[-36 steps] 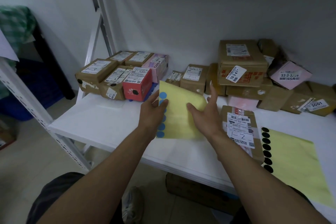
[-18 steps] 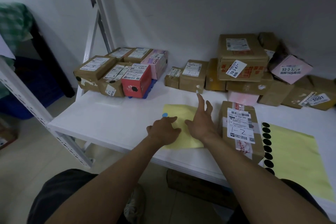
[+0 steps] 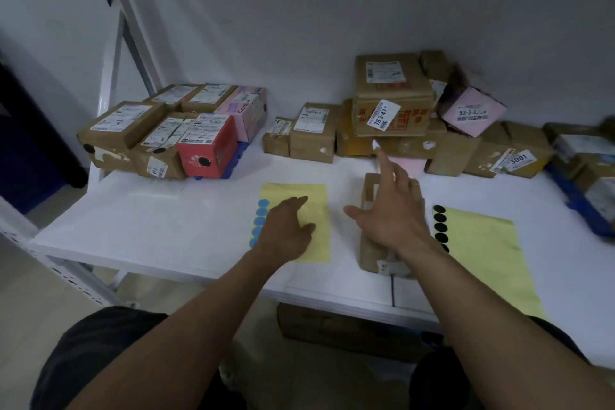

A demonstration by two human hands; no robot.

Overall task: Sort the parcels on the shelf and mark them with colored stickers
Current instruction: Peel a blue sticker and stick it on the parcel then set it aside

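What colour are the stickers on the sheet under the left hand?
Blue stickers; head view shows them.

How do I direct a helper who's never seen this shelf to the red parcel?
On the white shelf, find the parcel cluster at the left end. The red box stands at its front right corner, the only red one among brown cartons, black sticker on its front.

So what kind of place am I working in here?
Likely a parcel pickup or sorting room: labelled cardboard parcels piled along a white metal shelf, with sheets of blue stickers and black stickers laid out.
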